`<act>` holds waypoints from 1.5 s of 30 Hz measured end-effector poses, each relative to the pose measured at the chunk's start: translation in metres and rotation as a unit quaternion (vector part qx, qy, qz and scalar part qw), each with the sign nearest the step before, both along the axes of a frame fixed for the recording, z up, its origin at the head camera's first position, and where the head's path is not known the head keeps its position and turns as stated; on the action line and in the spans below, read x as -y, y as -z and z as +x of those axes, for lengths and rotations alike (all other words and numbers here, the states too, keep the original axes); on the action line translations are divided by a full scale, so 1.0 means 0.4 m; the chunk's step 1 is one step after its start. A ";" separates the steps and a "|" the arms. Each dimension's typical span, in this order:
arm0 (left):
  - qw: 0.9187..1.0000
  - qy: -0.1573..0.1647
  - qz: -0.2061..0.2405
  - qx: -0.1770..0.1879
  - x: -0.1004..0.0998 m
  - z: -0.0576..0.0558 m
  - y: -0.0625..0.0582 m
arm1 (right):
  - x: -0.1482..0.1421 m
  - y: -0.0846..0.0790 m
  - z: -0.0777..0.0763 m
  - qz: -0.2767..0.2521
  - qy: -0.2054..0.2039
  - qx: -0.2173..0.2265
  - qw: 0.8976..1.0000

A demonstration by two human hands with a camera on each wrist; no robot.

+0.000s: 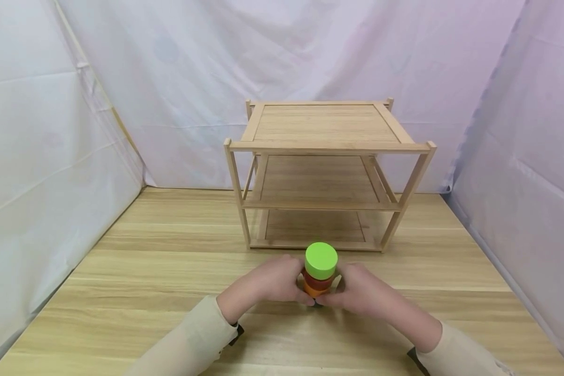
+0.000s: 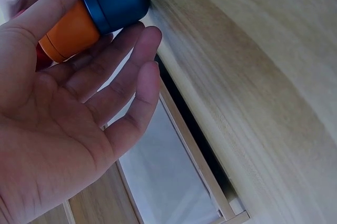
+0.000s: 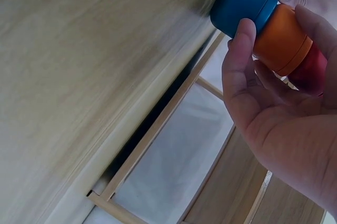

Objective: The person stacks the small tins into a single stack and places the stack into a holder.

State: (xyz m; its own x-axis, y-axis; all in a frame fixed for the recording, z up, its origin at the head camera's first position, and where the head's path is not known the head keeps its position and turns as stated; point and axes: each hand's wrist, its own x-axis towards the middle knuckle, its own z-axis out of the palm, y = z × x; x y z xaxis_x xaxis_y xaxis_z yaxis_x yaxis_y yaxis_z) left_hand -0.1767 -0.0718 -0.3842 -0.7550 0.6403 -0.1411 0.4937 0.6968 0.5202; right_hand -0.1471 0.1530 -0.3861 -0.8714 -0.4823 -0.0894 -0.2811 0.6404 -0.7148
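A stack of coloured cylinders [image 1: 320,261] stands upright near the middle of the wooden tabletop. Its top piece is light green, with red and orange ones beneath. Lowest is a blue cylinder [image 3: 242,5], its base right at the tabletop in the wrist views. From the left, my left hand [image 1: 279,279] holds the stack with its thumb at the orange cylinder [image 2: 76,31], the lower fingers spread loosely. My right hand [image 1: 359,290] grips the other side, fingertips against the orange and blue pieces. The two thumbs come close together at the front of the stack.
Just behind the stack is a three-tier wooden shelf [image 1: 326,149] with bare boards. White cloth [image 1: 286,57] hangs at the back and both sides of the table. The wooden tabletop [image 1: 169,250] extends to left and right of the shelf.
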 end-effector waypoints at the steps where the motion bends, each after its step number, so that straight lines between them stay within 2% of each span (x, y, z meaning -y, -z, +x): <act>1: 1.000 0.000 0.001 0.001 0.000 0.000 0.000 | 0.000 0.000 0.000 0.000 0.000 -0.001 1.000; 11: 1.000 0.001 -0.001 0.010 0.000 0.007 0.000 | -0.003 0.007 0.003 -0.014 -0.004 -0.005 1.000; 21: 0.999 -0.001 0.033 0.040 0.003 0.014 -0.001 | -0.008 0.008 0.005 -0.026 -0.010 -0.003 1.000; 28: 0.999 0.001 0.036 0.037 0.002 0.012 -0.001 | -0.003 0.005 0.013 -0.011 0.003 0.000 1.000; 33: 0.999 0.000 0.026 0.034 0.001 0.013 0.007 | 0.006 0.018 0.016 0.007 0.022 0.011 1.000; 39: 0.999 0.010 0.024 0.028 -0.003 0.016 0.012 | 0.003 0.029 0.014 0.020 0.021 0.014 0.999; 45: 0.999 0.007 0.030 0.030 -0.003 0.012 0.012 | 0.004 0.027 0.018 0.023 0.021 -0.005 0.999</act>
State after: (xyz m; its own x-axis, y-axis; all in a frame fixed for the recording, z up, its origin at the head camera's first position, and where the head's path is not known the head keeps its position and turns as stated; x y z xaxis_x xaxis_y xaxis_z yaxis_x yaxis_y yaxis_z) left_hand -0.1718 -0.0708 -0.3889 -0.7376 0.6590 -0.1470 0.4696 0.6572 0.5895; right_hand -0.1398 0.1515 -0.3968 -0.8917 -0.4408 -0.1026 -0.2598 0.6841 -0.6815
